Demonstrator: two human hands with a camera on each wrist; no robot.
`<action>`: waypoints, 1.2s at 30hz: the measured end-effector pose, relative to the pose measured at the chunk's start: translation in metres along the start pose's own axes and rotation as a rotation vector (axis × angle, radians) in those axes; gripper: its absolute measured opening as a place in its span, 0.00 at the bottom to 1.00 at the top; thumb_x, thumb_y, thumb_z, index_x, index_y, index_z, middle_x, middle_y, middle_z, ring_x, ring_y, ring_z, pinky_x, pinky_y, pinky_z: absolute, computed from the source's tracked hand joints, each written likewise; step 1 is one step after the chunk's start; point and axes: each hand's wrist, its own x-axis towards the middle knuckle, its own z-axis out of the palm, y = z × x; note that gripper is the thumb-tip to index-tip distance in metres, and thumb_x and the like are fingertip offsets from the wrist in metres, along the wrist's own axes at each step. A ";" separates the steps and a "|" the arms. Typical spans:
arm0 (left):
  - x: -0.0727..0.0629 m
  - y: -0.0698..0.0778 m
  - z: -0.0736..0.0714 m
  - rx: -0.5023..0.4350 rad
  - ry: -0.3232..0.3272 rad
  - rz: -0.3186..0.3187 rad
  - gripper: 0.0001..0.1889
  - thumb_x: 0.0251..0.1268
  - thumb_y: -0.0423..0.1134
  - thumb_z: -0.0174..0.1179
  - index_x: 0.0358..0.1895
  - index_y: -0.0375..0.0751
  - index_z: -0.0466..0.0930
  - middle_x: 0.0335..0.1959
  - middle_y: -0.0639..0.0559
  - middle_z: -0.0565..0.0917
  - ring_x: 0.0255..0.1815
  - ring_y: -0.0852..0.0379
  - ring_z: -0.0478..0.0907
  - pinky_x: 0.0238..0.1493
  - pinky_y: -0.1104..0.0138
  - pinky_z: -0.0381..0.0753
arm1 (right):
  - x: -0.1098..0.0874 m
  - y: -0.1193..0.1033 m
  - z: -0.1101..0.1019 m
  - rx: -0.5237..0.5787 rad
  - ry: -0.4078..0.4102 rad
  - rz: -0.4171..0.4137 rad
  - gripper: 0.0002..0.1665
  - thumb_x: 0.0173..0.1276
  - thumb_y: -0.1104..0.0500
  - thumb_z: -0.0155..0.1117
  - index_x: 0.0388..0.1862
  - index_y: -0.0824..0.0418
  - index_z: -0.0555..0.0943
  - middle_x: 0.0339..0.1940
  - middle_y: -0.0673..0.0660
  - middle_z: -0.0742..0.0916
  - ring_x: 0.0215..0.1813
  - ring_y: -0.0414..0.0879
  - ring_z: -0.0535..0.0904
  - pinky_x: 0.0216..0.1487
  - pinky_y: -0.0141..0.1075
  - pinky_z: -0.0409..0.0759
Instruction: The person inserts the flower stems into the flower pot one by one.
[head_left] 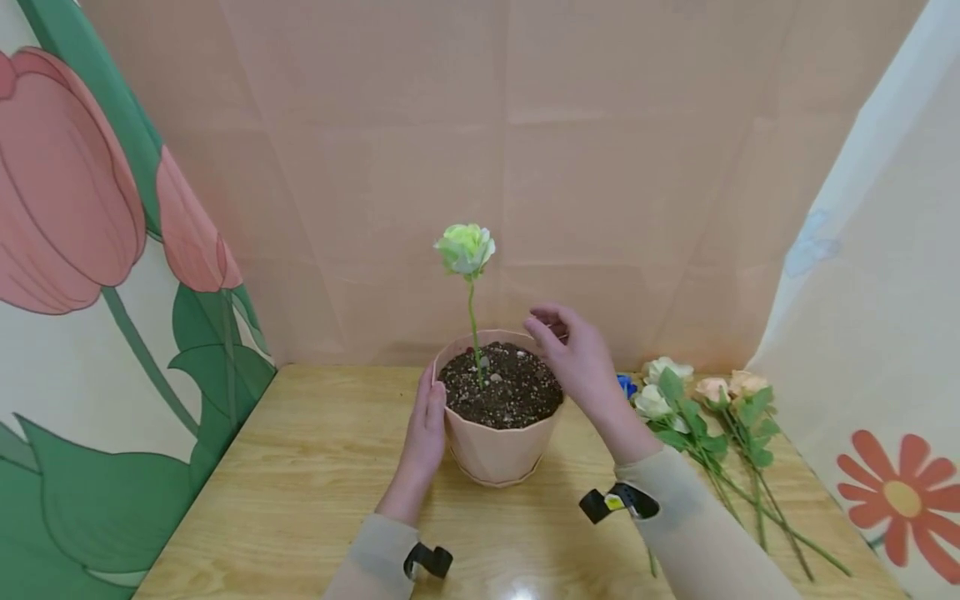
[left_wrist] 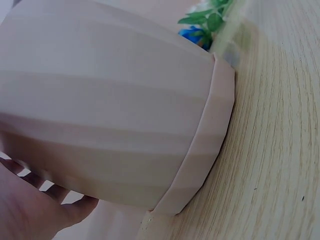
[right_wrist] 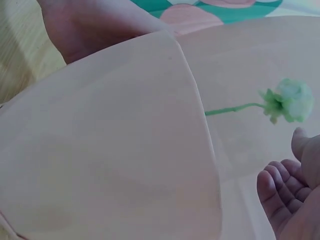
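A pale pink faceted flowerpot (head_left: 501, 454) stands upright on the wooden table, full of dark soil (head_left: 517, 392). From the left part of the soil rises a single greenish-white rose (head_left: 465, 248) on a thin green stem. My left hand (head_left: 426, 421) rests along the pot's left side near the rim; in the left wrist view its fingers (left_wrist: 75, 210) lie against the wall. Above the right rim hovers my right hand (head_left: 581, 354), its fingers loosely bent and holding nothing. The right wrist view has that hand (right_wrist: 290, 195) apart from both pot and rose (right_wrist: 295, 100).
Right of the pot lie white roses (head_left: 652, 402), peach roses (head_left: 746, 383) and a blue flower (head_left: 627, 385), their long stems pointing toward the front. A pink cloth (head_left: 375, 167) hangs behind the table, with flower-printed panels (head_left: 67, 192) at the sides.
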 end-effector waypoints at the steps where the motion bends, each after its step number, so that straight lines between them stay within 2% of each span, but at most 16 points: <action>1: 0.000 0.000 0.000 -0.001 -0.001 0.004 0.30 0.96 0.54 0.33 0.92 0.58 0.51 0.90 0.45 0.57 0.89 0.38 0.54 0.85 0.36 0.53 | -0.002 0.002 -0.003 0.001 0.006 0.002 0.26 0.86 0.44 0.66 0.70 0.60 0.84 0.51 0.59 0.91 0.49 0.53 0.87 0.47 0.44 0.90; 4: 0.000 0.000 0.000 -0.001 -0.005 0.013 0.30 0.96 0.53 0.33 0.92 0.57 0.51 0.91 0.46 0.57 0.89 0.38 0.54 0.85 0.36 0.53 | -0.006 0.009 -0.013 0.006 0.028 0.006 0.27 0.86 0.44 0.66 0.70 0.61 0.84 0.51 0.61 0.91 0.49 0.55 0.88 0.47 0.41 0.91; 7: 0.000 0.000 0.000 0.007 0.001 -0.003 0.30 0.96 0.54 0.33 0.92 0.59 0.50 0.91 0.48 0.56 0.89 0.38 0.54 0.85 0.36 0.53 | -0.011 0.015 -0.024 -0.011 0.051 0.011 0.28 0.86 0.44 0.65 0.71 0.62 0.83 0.52 0.62 0.91 0.49 0.56 0.88 0.46 0.39 0.91; 14: 0.000 0.000 0.000 0.011 0.002 -0.016 0.31 0.95 0.57 0.33 0.92 0.61 0.50 0.91 0.50 0.56 0.89 0.39 0.54 0.85 0.37 0.53 | -0.023 0.035 -0.051 -0.071 0.069 0.056 0.31 0.87 0.40 0.61 0.73 0.61 0.82 0.54 0.62 0.90 0.50 0.53 0.88 0.45 0.30 0.89; 22: 0.000 0.003 -0.001 0.006 0.006 -0.003 0.30 0.95 0.54 0.33 0.92 0.58 0.50 0.91 0.48 0.55 0.89 0.36 0.53 0.84 0.34 0.50 | -0.038 0.061 -0.073 -0.137 0.084 0.058 0.33 0.86 0.37 0.62 0.73 0.59 0.83 0.51 0.61 0.90 0.44 0.49 0.86 0.38 0.31 0.87; 25: 0.000 0.003 0.000 -0.001 -0.003 -0.004 0.30 0.95 0.55 0.33 0.92 0.61 0.50 0.91 0.50 0.56 0.89 0.37 0.53 0.84 0.34 0.52 | -0.044 0.069 -0.080 -0.169 0.083 0.055 0.32 0.86 0.38 0.62 0.72 0.59 0.83 0.50 0.61 0.90 0.41 0.48 0.86 0.35 0.32 0.84; 30: 0.000 0.003 -0.001 -0.003 -0.013 -0.011 0.30 0.95 0.58 0.33 0.92 0.65 0.49 0.91 0.52 0.56 0.89 0.39 0.54 0.84 0.35 0.54 | -0.055 0.081 -0.088 -0.220 0.064 0.067 0.31 0.87 0.40 0.62 0.73 0.62 0.82 0.52 0.62 0.90 0.40 0.50 0.88 0.34 0.33 0.84; 36: 0.000 0.001 -0.002 -0.002 -0.017 -0.029 0.31 0.94 0.59 0.34 0.92 0.66 0.48 0.91 0.54 0.55 0.89 0.40 0.53 0.85 0.36 0.53 | -0.067 0.095 -0.092 -0.217 0.034 0.116 0.33 0.87 0.40 0.62 0.74 0.64 0.81 0.52 0.63 0.90 0.40 0.47 0.88 0.36 0.33 0.87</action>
